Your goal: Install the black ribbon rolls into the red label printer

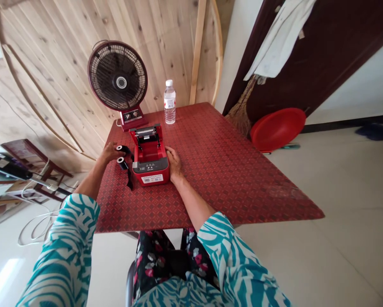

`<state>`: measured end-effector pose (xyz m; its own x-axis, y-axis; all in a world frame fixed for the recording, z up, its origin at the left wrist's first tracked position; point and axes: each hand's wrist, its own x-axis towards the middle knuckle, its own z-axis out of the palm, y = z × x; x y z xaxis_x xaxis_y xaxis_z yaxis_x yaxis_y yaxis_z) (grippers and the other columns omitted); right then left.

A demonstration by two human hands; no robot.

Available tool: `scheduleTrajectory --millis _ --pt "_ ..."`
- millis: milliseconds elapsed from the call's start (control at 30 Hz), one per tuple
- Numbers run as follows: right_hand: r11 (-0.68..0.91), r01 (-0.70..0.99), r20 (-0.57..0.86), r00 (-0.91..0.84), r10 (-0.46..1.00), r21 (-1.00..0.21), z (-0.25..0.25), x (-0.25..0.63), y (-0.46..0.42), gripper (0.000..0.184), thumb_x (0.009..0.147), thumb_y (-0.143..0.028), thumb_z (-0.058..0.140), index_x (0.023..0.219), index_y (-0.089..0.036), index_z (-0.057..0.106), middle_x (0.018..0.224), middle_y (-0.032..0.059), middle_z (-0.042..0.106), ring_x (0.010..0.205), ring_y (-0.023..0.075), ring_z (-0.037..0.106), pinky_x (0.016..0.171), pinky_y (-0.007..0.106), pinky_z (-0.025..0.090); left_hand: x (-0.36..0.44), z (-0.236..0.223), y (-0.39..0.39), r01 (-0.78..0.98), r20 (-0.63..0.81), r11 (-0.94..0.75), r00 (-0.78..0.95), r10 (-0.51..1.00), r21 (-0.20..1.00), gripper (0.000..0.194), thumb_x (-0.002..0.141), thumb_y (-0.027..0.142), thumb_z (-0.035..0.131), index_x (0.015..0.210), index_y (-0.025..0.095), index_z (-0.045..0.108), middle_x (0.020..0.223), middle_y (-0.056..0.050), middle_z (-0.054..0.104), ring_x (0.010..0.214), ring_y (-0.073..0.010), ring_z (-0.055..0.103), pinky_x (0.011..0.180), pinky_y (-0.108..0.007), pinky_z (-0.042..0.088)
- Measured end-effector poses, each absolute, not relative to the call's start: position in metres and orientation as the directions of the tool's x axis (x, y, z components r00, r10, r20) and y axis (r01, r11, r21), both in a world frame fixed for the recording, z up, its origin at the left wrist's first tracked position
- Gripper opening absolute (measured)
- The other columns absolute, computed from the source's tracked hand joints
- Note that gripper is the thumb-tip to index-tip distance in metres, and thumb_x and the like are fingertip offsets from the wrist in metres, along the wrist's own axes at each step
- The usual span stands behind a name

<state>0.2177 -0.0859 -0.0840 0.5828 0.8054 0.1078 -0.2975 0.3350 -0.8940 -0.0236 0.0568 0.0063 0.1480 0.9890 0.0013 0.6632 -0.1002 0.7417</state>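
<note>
Red table (229, 170), 1 open printer (150, 161), 2 ribbon rolls (123, 155) in left grip (110, 152), right grip (173, 162) flat beside printer.

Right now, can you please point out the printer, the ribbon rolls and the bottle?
printer (150, 166): head view, on its red body below the open lid.
ribbon rolls (122, 156): head view, between the two black spools.
bottle (169, 104): head view, on its label.

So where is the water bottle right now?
In the head view, the water bottle stands at the table's far edge, right of the fan, behind the open red printer.
</note>
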Motion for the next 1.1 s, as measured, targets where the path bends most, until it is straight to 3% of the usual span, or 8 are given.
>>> scheduleTrajectory --millis 100,200,367,500,600,700,900,1100 --pt "0.328 -0.319 0.09 0.581 0.809 -0.889 -0.083 0.217 -0.086 0.03 0.079 -0.042 0.06 0.101 -0.026 0.073 0.11 0.0005 0.076 0.113 0.022 0.065 0.11 0.042 0.044 -0.038 0.008 0.032 0.438 -0.015 -0.034 0.108 0.994 0.898 0.062 0.054 0.026 0.083 0.11 0.017 0.057 0.095 -0.007 0.07 0.083 -0.0199 0.069 0.072 -0.031 0.054" --pt "0.319 -0.361 0.066 0.567 0.821 -0.876 -0.082 0.217 -0.086 0.03 0.077 -0.041 0.061 0.1 -0.026 0.073 0.108 0.0009 0.076 0.109 0.022 0.066 0.108 0.043 0.046 -0.053 0.001 0.003 0.253 0.041 -0.093 0.204 0.978 0.963 0.055 0.056 0.033 0.08 0.106 0.019 0.062 0.102 -0.008 0.073 0.096 -0.0225 0.07 0.084 -0.036 0.056" --pt "0.328 -0.392 0.059 0.562 0.825 -0.86 -0.082 0.216 -0.086 0.03 0.077 -0.042 0.061 0.1 -0.025 0.072 0.105 0.0009 0.076 0.106 0.0211 0.066 0.103 0.042 0.048 -0.049 -0.022 -0.025 0.3 0.057 -0.172 0.356 0.933 0.938 0.063 0.057 0.038 0.082 0.114 0.018 0.064 0.109 -0.009 0.074 0.108 -0.0276 0.068 0.096 -0.041 0.054" --pt "0.319 -0.419 0.035 0.561 0.827 -0.85 -0.081 0.215 -0.085 0.03 0.077 -0.042 0.062 0.099 -0.025 0.072 0.102 0.0006 0.077 0.103 0.0206 0.067 0.101 0.04 0.05 -0.041 -0.029 -0.032 0.377 0.103 -0.209 0.281 0.954 0.903 0.062 0.064 0.052 0.079 0.113 0.017 0.066 0.107 -0.01 0.075 0.107 -0.0288 0.068 0.095 -0.042 0.054" --pt "0.311 -0.414 0.029 0.563 0.826 -0.856 -0.08 0.215 -0.084 0.029 0.076 -0.04 0.063 0.098 -0.024 0.073 0.102 0.0011 0.077 0.102 0.0211 0.068 0.1 0.04 0.051 -0.042 -0.013 -0.038 0.272 0.164 -0.24 0.273 0.948 0.932 0.07 0.066 0.06 0.078 0.119 0.017 0.065 0.109 -0.011 0.075 0.104 -0.0287 0.069 0.092 -0.039 0.055" --pt "0.313 -0.389 0.041 0.569 0.821 -0.866 -0.081 0.217 -0.083 0.028 0.076 -0.039 0.063 0.098 -0.024 0.073 0.103 0.001 0.077 0.104 0.0215 0.067 0.101 0.04 0.05 -0.035 0.017 -0.046 0.217 0.2 -0.297 0.38 0.903 0.93 0.07 0.071 0.06 0.077 0.126 0.018 0.065 0.111 -0.012 0.075 0.102 -0.0288 0.07 0.088 -0.039 0.057" --pt "0.343 -0.371 0.075 0.578 0.812 -0.863 -0.085 0.215 -0.08 0.03 0.076 -0.041 0.062 0.098 -0.025 0.073 0.104 -0.0002 0.076 0.106 0.0207 0.066 0.104 0.04 0.048 0.02 0.054 -0.039 0.355 0.298 -0.634 0.658 0.691 0.687 0.049 0.074 0.041 0.076 0.118 0.02 0.07 0.105 -0.007 0.076 0.094 -0.0228 0.07 0.089 -0.037 0.055" --pt "0.367 -0.35 0.105 0.584 0.805 -0.862 -0.088 0.213 -0.074 0.026 0.08 -0.042 0.062 0.098 -0.027 0.074 0.104 -0.0013 0.077 0.107 0.0201 0.066 0.105 0.038 0.048 0.064 0.056 -0.014 0.544 0.091 -0.746 0.781 0.617 0.384 0.031 0.073 0.025 0.071 0.103 0.026 0.078 0.097 -0.005 0.078 0.083 -0.0228 0.07 0.076 -0.032 0.054"
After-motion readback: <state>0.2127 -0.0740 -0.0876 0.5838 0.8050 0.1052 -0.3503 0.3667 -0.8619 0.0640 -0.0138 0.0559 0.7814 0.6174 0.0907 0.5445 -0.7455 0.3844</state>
